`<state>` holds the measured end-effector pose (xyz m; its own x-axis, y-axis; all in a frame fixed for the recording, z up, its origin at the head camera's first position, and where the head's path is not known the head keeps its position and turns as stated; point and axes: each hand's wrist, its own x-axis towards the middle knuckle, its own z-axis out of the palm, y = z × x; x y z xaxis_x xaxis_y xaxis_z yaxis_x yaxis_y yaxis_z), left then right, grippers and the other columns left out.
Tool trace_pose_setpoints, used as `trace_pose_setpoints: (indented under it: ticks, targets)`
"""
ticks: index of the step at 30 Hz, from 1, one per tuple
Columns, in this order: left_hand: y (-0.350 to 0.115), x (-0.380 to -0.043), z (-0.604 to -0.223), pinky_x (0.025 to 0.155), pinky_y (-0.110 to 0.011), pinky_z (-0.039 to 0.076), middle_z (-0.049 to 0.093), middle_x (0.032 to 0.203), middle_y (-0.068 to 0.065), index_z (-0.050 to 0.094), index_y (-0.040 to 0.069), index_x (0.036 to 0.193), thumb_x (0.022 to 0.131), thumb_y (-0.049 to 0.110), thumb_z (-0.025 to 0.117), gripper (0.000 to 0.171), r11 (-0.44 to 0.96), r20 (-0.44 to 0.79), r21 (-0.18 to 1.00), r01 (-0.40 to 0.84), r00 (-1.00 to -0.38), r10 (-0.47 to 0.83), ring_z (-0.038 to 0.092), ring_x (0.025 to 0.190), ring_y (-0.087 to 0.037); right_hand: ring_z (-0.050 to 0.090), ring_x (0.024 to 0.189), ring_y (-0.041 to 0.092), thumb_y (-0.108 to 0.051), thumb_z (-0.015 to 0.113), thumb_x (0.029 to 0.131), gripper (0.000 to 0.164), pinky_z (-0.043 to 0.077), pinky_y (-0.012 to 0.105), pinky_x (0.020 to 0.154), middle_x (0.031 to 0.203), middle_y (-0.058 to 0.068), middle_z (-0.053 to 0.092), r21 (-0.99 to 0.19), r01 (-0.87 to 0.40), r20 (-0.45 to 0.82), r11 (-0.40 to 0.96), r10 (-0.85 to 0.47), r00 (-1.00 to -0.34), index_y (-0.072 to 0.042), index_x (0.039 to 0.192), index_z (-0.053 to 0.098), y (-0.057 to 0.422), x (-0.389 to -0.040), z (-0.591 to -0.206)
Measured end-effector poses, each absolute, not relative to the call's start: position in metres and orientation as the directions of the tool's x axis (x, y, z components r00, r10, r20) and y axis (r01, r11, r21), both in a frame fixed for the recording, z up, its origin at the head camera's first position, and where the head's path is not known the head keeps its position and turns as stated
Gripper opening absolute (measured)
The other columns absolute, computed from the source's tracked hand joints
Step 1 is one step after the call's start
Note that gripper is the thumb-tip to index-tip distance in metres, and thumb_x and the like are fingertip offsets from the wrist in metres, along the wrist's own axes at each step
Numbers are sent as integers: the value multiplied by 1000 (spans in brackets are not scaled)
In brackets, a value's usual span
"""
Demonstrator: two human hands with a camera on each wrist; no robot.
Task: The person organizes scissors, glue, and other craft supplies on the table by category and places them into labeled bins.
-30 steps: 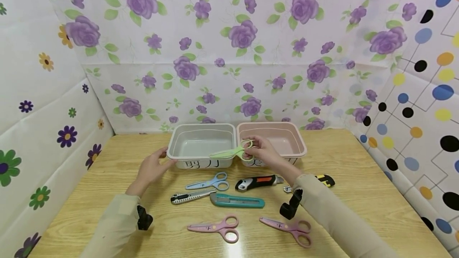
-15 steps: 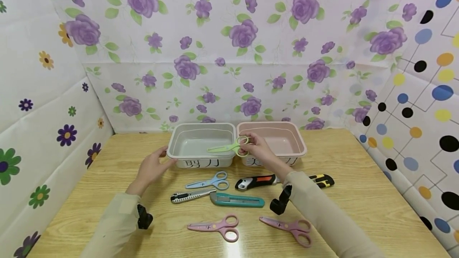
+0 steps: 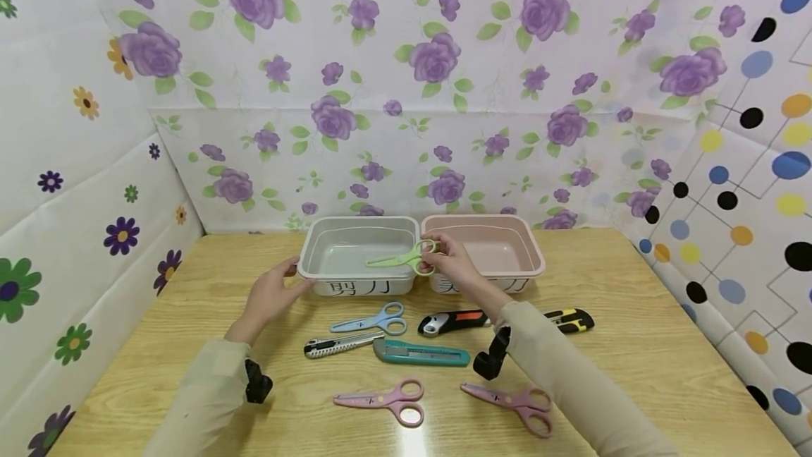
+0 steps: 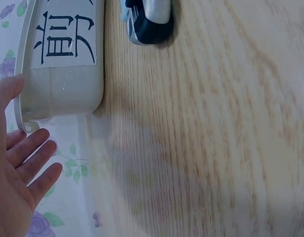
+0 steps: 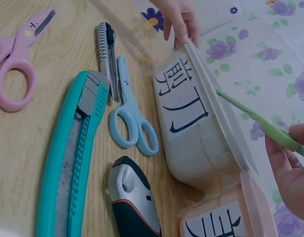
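My right hand [image 3: 455, 261] pinches light green scissors [image 3: 406, 257] by the handle loops. The scissors hang over the right part of a grey basin [image 3: 361, 277], blades pointing left; the right wrist view shows the blades [image 5: 250, 113] above its rim. At the basin's front left corner is my left hand [image 3: 269, 298]. In the left wrist view its thumb touches the rim, while the other fingers [image 4: 36, 155] lie loosely extended past the corner. A pink basin [image 3: 538, 252] stands against the grey one, under my right hand. Both basins carry black-lettered labels.
Before the basins lie blue scissors [image 3: 371, 321], a silver utility knife [image 3: 336, 345], a teal utility knife [image 3: 421, 353] and a black-orange utility knife [image 3: 452, 321]. A yellow-black knife [image 3: 574, 320] is partly behind my right sleeve. Two pink scissors [image 3: 380, 400] lie nearer. Patterned cloth walls surround the table [image 3: 254, 245].
My right hand has moved slightly left and back with the green scissors, bringing them further over the grey basin. The left hand has stayed at the basin's corner.
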<state>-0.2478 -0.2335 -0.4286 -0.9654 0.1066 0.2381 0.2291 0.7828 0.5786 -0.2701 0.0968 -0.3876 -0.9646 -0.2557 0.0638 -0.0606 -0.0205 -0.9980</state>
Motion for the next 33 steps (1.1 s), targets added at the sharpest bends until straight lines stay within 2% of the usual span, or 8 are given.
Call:
trace_pose_setpoints:
  ticks: [13,20,26,33]
  targets:
    - [-231,-250,-427,86,-56,42,60,113,-20,42,-3,132,84,43,61,70,771,241,590,239,-964,114,53,108,-39,58,62,8,4,51,88,42,49,20,61,84,6,52,-994,-90,73,57,-246,-967,8,129,40,88,-277,-387]
    - [-232,-249,-428,85,-56,42,61,112,-19,43,-2,132,84,43,61,69,767,239,597,234,-965,108,53,108,-39,57,60,8,2,53,88,41,42,17,53,83,5,53,-993,-83,62,83,-232,-971,4,128,44,82,-280,-390]
    - [-230,-248,-427,85,-56,42,61,111,-20,44,-1,131,83,42,63,67,762,242,606,229,-965,98,53,107,-39,56,61,10,8,52,87,42,49,21,61,80,7,53,-991,-105,83,77,-239,-967,8,127,43,76,-284,-391]
    - [-231,-247,-429,85,-56,42,61,111,-20,45,-1,130,83,42,63,67,766,244,602,225,-965,91,54,107,-39,56,61,10,7,53,86,42,50,23,61,77,6,53,-985,-117,81,130,-250,-965,7,127,44,73,-287,-390]
